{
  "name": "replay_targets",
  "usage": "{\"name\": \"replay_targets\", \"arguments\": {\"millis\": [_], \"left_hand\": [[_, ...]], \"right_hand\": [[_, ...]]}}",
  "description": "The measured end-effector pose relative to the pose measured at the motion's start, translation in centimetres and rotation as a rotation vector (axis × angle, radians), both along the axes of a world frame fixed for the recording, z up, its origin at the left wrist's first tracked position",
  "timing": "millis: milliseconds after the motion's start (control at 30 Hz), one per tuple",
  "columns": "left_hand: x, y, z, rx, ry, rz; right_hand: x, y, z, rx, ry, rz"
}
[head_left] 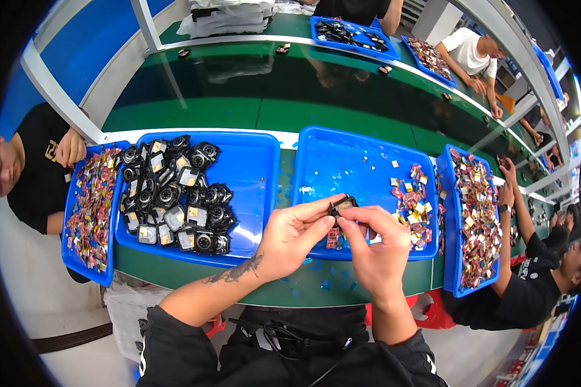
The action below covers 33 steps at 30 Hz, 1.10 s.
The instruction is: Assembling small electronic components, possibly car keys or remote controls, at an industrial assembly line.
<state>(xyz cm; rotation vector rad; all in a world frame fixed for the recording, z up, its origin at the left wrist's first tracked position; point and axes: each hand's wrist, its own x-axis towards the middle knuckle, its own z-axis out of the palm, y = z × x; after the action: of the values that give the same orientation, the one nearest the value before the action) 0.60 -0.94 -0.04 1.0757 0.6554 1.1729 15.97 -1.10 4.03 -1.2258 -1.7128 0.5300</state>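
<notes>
Both my hands meet over the near edge of a blue tray (361, 142). My left hand (294, 235) pinches a small black watch casing (343, 205) from its left side. The thumb and fingers of my right hand (377, 242) close on the casing's right side. Just below the casing shows a small red part (333, 238); whether it is attached cannot be made out. Loose red and yellow electronic parts (414, 209) lie at the right in this tray. To the left, another blue tray (245, 187) holds a pile of black watch casings (168, 193), some showing pale squares.
Blue trays of small red and gold parts stand at far left (90, 213) and right (476, 222). Beyond a white rail runs a dark conveyor belt (258, 84) with a few small pieces on it. Co-workers sit left, right and across.
</notes>
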Motion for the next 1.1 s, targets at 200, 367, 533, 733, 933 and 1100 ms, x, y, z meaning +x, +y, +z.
{"name": "replay_targets", "arguments": {"millis": [200, 367, 533, 733, 933, 1100], "left_hand": [[0.2, -0.3, -0.3, 0.007, -0.012, 0.022], [0.4, -0.4, -0.1, 0.016, 0.003, 0.047], [0.4, -0.6, -0.3, -0.016, -0.049, 0.018], [0.4, -1.1, -0.6, -0.012, -0.083, -0.047], [0.5, -0.4, -1.0, -0.07, -0.119, 0.01], [0.5, -0.7, -0.4, -0.051, -0.189, 0.087]], "right_hand": [[-0.2, -0.1, 0.0, 0.009, 0.019, -0.014], [-0.2, -0.2, -0.3, 0.036, -0.014, -0.031], [-0.4, -0.1, -0.2, 0.15, -0.094, -0.04], [-0.2, -0.9, 0.0, 0.121, 0.016, -0.102], [-0.6, 0.4, -1.0, 0.153, 0.066, -0.083], [1.4, -0.6, -2.2, -0.44, 0.864, 0.079]]}}
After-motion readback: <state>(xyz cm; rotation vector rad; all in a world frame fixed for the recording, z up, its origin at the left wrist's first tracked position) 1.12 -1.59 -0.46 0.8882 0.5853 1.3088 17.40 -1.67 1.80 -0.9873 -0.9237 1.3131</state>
